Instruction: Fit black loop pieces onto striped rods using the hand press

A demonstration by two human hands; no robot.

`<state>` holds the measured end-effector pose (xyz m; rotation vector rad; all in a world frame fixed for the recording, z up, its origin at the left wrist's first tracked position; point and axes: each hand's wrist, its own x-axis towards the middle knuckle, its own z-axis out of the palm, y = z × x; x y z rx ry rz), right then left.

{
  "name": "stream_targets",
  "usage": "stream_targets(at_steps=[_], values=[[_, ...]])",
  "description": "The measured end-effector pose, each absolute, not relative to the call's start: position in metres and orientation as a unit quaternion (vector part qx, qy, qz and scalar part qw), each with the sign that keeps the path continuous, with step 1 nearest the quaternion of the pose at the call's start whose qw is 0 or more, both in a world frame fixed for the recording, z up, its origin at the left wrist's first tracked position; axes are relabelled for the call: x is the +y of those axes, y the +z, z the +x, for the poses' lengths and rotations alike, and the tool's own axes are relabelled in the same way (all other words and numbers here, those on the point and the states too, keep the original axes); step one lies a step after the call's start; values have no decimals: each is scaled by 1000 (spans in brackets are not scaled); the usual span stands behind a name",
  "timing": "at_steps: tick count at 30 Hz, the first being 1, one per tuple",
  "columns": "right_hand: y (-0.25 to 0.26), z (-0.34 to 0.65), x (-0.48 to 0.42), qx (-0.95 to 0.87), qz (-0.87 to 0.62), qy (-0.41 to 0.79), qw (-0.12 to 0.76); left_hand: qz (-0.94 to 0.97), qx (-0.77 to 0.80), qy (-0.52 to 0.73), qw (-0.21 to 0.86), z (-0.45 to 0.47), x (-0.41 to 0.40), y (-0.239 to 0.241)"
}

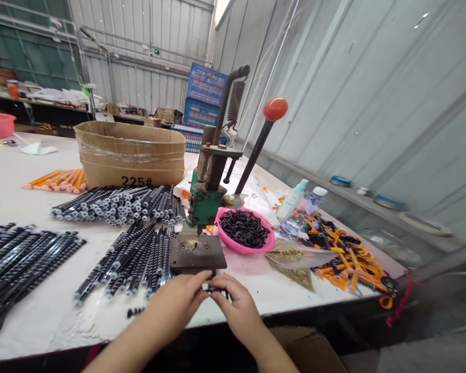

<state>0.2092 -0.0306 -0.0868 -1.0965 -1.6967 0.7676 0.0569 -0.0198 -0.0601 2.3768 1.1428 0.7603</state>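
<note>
1. Grip, head view: a small dark piece (209,290) appears to be pinched between the fingertips of the left hand (180,299) and the right hand (238,301), both closed narrowly. It is held near the front edge of the table (283,296), before the base plate (213,259) of the green press (207,204). Its shape cannot be told, being mostly covered by fingers.
2. Drop, head view: with so little surface gripped, the piece could be lost if either hand were relaxed, and could be carried over the edge.
3. Sweep, head view: a short black spiral rod (135,312) lies beside the left forearm (147,331); it could be rolled away by a sideways movement.
4. Crushing, head view: the lever (255,155) is untouched, but fingers could be hurt if it were pulled while they were under the punch.
5. Debris, head view: gold-coloured bits (192,243) are scattered on the plate; anything laid over them could be seated unevenly.
6. Spill, head view: the pink basket (264,247), heaped with black straps (244,228), could be upset if bumped by the right hand.
</note>
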Motion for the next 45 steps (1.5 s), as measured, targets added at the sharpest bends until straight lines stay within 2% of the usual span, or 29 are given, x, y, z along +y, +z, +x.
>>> stream_targets(at_steps=[3, 5, 12, 22, 24, 26, 28, 29, 31, 32, 34, 37, 39, 40, 42, 45], values=[[-76, 215, 7, -794, -466, 166, 352, 889, 381, 160, 196, 48, 18, -41], [-77, 213, 36, -803, -492, 120, 313, 899, 389, 111, 167, 45, 42, -36], [-92, 198, 85, -789, -530, 76, 301, 892, 441, 58, 79, 37, 83, -46], [-93, 204, 60, -843, -470, 10, 263, 896, 443, 29, -24, 37, 71, -57], [-74, 205, 47, -847, -433, -39, 306, 898, 438, 19, -44, 37, 69, -58], [-31, 207, 41, -805, -381, -129, 435, 900, 431, 6, -59, 37, 69, -58], [33, 213, 48, -687, -365, -194, 598, 904, 423, -8, -68, 37, 71, -57], [68, 219, 56, -624, -406, -164, 647, 905, 419, -15, -71, 38, 72, -56], [133, 235, 76, -589, -461, 26, 664, 906, 415, -25, -77, 38, 74, -54], [159, 245, 82, -601, -471, 130, 632, 907, 413, -28, -80, 38, 74, -53], [189, 263, 80, -616, -451, 256, 593, 909, 408, -29, -84, 38, 75, -51], [180, 280, 35, -741, -417, 299, 433, 912, 400, -23, -85, 38, 76, -51], [144, 279, -5, -863, -373, 254, 227, 914, 398, -17, -83, 38, 76, -52], [121, 275, -22, -905, -346, 181, 170, 914, 397, -14, -81, 37, 77, -53], [71, 262, -43, -955, -281, 29, 90, 915, 396, -9, -75, 37, 78, -56], [8, 242, -44, -981, -181, -63, 0, 918, 391, -5, -70, 37, 80, -57]])
